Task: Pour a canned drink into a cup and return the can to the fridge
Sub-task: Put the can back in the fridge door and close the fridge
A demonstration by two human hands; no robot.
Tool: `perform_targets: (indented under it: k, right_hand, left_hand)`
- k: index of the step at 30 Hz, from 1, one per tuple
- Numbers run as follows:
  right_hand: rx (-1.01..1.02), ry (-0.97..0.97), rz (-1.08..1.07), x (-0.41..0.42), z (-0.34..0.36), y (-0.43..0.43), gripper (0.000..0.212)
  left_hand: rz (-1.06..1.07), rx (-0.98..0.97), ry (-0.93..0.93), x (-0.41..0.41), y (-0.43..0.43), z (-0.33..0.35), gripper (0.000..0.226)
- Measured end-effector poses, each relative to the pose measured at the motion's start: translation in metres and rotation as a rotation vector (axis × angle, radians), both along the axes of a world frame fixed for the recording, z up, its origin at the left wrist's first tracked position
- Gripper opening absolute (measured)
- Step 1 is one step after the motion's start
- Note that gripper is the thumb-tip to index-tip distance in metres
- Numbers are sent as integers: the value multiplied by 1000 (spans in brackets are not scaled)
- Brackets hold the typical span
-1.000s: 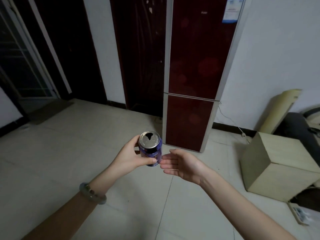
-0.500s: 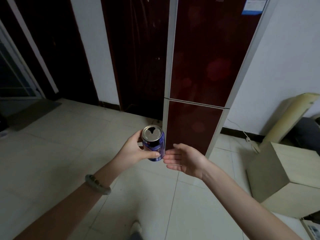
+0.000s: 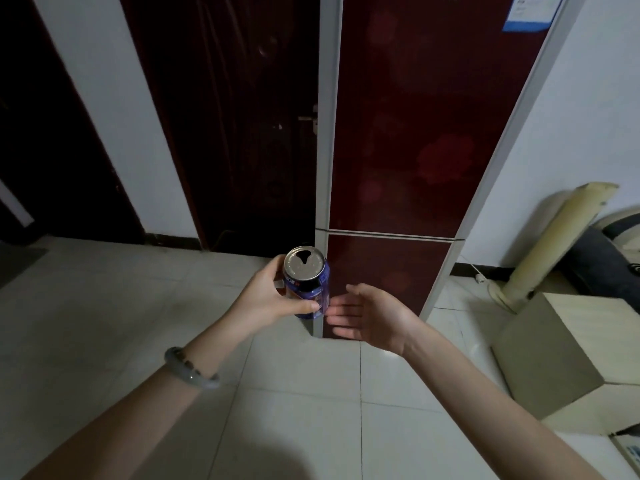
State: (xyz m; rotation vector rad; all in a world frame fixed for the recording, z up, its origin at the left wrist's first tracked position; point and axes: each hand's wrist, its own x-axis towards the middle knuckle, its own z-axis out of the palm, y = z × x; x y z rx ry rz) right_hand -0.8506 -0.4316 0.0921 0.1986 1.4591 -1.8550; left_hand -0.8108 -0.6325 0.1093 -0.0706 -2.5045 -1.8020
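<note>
My left hand [image 3: 268,299] holds a blue drink can [image 3: 308,282] upright, its silver top open. The can hangs in front of the lower left corner of a tall dark red fridge [image 3: 415,133], whose two doors are closed. My right hand [image 3: 369,315] is just right of the can, palm up and fingers spread, not touching it. No cup is in view.
A dark wooden door [image 3: 235,126] stands left of the fridge. A pale wooden box [image 3: 568,355] sits on the tiled floor at the right, with a leaning cream roll [image 3: 557,237] and a dark cushion [image 3: 602,268] behind it. A cord runs along the wall base.
The view has come closer to the fridge, which now fills more of the frame. Both hands kept their pose, with the can still in the left.
</note>
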Motion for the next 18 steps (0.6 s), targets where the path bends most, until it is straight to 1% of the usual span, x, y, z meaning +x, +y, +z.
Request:
perform_targets:
  k: [5,9,18]
  right_hand:
    - [0,-2,-23,-61,-2,-24,34]
    - [1,17,-1,-114,-3,-37,34]
    - [13,68,57,-250,11,-57,35]
  left_hand:
    - [-26,10,16,-63,-23,-2,68]
    - [-20,24,22,-115,-37,-4,68]
    - [-9,-20,51,-249,-63,5,67]
